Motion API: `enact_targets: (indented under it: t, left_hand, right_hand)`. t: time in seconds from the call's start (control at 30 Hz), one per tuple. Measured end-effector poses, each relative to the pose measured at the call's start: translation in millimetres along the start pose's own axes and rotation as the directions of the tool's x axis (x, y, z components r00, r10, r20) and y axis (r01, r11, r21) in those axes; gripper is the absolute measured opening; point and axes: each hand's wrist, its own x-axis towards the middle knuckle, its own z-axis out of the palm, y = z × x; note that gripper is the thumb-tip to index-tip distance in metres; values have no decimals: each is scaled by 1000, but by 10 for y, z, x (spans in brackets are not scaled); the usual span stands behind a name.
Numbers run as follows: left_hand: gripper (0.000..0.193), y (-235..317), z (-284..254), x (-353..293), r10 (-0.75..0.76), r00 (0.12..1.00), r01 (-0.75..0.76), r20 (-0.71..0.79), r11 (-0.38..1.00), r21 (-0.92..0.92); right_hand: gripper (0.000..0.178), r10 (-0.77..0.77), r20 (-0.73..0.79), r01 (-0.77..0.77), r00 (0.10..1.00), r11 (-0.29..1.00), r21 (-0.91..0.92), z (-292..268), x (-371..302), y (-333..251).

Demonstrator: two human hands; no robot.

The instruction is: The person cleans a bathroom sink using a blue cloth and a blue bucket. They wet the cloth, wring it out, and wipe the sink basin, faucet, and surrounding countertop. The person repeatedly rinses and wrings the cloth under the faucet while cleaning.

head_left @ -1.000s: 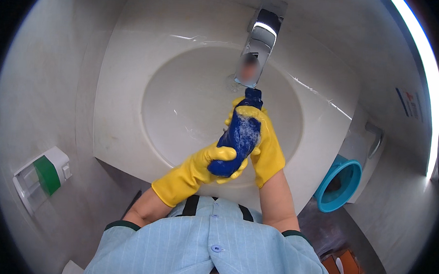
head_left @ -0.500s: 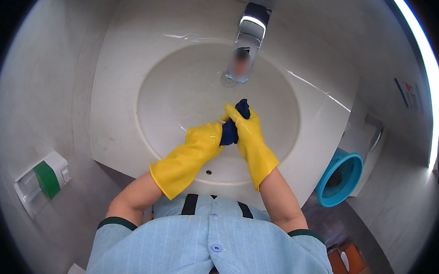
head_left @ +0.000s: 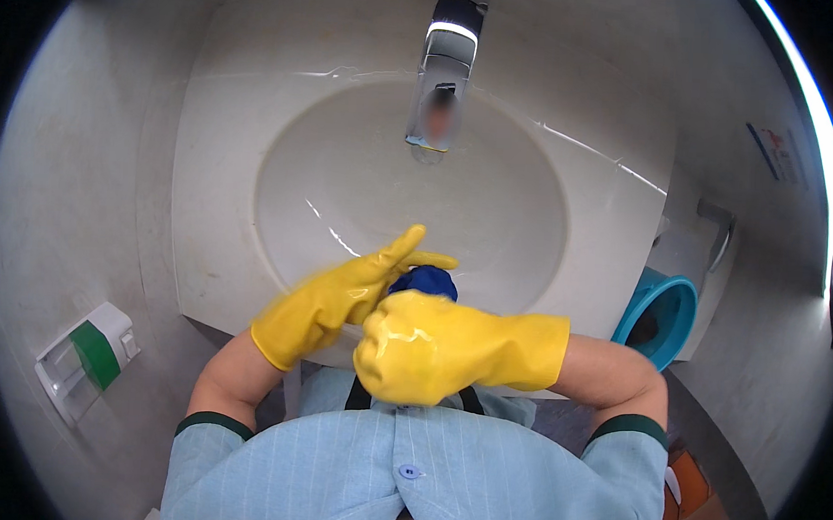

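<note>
Both my hands wear wet yellow rubber gloves at the near edge of the white oval washbasin [head_left: 346,173]. My right hand [head_left: 417,348] is closed in a fist, low in front of my shirt, and a dark blue cloth [head_left: 427,281] bulges out along its far side. My left hand [head_left: 345,294] lies just beyond and to the left, its fingers stretched out past the cloth over the bowl. Part of the cloth is hidden by the right glove, so whether the left palm touches it is unclear. At the back of the basin stands a chrome faucet [head_left: 443,71].
A turquoise bucket [head_left: 657,317] stands at the right, below the counter [head_left: 604,222]. On the left wall hangs a white and green dispenser [head_left: 94,353]. A metal bar [head_left: 722,236] is fixed near the right wall.
Both hands have come nearer to my body with the cloth. My right hand has swung across in front as a fist, while the left fingers have let go and straightened.
</note>
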Motion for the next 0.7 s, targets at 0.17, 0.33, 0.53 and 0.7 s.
enact_targets:
  t: [0.17, 0.33, 0.53, 0.7]
  left_hand:
    - [45, -331, 115, 128, 212, 975, -220, -63, 908, -357]
    - [45, -110, 91, 235, 640, 740, -592, -207, 473, -653]
    - [38, -70, 480, 81, 785, 311, -929, -535, 369, 2]
    - [32, -124, 472, 7, 993, 57, -820, -107, 108, 562]
  right_hand:
    - [20, -21, -199, 45, 980, 992, 121, 387, -75, 33]
    - [15, 46, -824, 134, 564, 980, 147, 61, -119, 354]
    - [16, 638, -754, 452, -154, 724, 521, 555, 49, 363]
    - [29, 990, -121, 783, -70, 130, 608, 510, 19, 292]
